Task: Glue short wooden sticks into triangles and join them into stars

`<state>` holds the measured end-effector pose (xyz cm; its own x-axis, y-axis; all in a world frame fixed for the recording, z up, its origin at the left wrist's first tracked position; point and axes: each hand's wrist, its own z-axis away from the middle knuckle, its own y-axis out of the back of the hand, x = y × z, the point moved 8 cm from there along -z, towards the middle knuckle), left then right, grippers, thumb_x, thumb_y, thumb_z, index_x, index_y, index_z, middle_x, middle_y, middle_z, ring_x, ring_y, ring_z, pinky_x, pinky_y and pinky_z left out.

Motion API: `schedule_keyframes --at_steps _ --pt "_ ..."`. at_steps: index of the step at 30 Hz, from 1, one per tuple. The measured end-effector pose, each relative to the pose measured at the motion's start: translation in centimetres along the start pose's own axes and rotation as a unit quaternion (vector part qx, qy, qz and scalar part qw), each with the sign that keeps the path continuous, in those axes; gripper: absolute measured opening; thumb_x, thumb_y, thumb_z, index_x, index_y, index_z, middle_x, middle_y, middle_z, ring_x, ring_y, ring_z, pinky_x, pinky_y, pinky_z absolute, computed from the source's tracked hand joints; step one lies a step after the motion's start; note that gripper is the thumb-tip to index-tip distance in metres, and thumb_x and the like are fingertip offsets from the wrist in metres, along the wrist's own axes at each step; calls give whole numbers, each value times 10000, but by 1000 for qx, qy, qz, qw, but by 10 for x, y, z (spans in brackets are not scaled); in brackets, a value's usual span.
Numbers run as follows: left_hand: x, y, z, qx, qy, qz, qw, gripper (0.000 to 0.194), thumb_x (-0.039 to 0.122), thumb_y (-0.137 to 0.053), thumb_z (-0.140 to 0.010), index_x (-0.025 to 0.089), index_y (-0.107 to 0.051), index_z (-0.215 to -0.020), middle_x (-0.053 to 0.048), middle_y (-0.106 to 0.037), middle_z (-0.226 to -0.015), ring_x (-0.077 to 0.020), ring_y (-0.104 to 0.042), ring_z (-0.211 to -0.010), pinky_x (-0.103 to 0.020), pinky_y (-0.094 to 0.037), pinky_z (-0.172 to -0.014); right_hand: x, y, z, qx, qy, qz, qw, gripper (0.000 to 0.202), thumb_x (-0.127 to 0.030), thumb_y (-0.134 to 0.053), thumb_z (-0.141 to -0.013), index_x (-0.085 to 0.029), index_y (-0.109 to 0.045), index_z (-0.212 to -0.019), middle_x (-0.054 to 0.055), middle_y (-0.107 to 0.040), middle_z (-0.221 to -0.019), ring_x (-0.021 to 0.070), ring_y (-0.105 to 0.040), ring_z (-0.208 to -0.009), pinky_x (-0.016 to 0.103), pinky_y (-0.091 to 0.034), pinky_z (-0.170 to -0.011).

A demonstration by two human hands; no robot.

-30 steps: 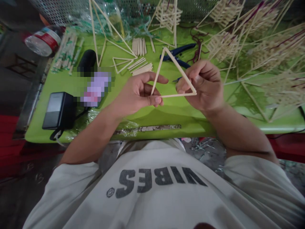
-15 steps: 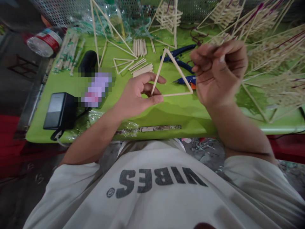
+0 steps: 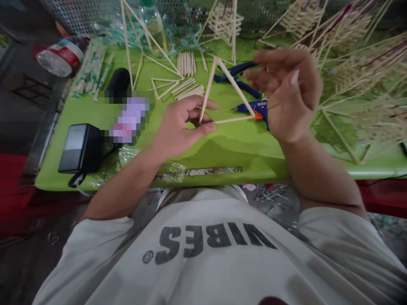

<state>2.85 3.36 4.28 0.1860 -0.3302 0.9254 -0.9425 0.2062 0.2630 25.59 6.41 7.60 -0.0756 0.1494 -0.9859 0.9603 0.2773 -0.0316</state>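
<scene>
My left hand (image 3: 187,127) pinches the lower left corner of a triangle of thin wooden sticks (image 3: 235,87), which stands tilted over the green table. To the right, my right hand (image 3: 289,93) is raised with its fingers apart and bent, and I see nothing held in it. Beneath and beside that hand lie a blue glue gun (image 3: 249,106) with an orange part and blue-handled pliers (image 3: 243,78), both partly covered by it. Behind my left hand are loose short sticks (image 3: 190,90) and a small stick triangle (image 3: 165,84) on the table.
Several woven stick frames (image 3: 365,80) crowd the right side. A larger stick frame (image 3: 149,38) stands at the back beside a bottle (image 3: 154,29). Leftward are a black power bank (image 3: 79,148), a phone (image 3: 130,120), a dark cylinder (image 3: 117,82) and wrapped sticks (image 3: 90,70).
My right hand has shifted slightly left and its fingers have spread, uncovering more of the glue gun. The triangle in my left hand has moved a little left and up.
</scene>
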Motion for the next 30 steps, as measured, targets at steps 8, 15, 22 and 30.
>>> schedule_keyframes --at_steps 8,15,22,30 --pt "4 4 -1 8 -14 13 1000 416 407 -1041 -893 251 -869 -1238 -18 -878 -937 -241 -881 -883 -408 -757 -872 -2 6 15 1 121 -16 993 431 -762 -921 -1036 -349 -960 -1155 90 -822 -992 293 -761 -918 453 -679 -835" --pt "5 6 -2 17 -24 22 999 402 404 -1053 -873 251 -896 -1209 -18 -884 -948 -232 -883 -884 -396 -762 -864 6 11 19 5 172 65 983 342 -661 -997 -1008 -338 -910 -939 66 -750 -845 252 -574 -724 440 -546 -655" --pt "5 7 -3 23 -35 17 999 353 410 -1030 -885 233 -897 -1159 -25 -878 -935 -209 -862 -864 -364 -736 -821 1 21 14 34 181 100 978 411 -667 -1033 -977 -307 -861 -881 63 -694 -798 224 -449 -673 430 -420 -593" --pt "4 6 -3 12 -10 53 998 309 448 -1020 -917 225 -871 -1071 -46 -856 -900 -214 -855 -830 -342 -715 -711 9 16 8 -10 188 50 981 408 -667 -1018 -995 -299 -850 -945 44 -644 -805 213 -407 -683 419 -441 -603"
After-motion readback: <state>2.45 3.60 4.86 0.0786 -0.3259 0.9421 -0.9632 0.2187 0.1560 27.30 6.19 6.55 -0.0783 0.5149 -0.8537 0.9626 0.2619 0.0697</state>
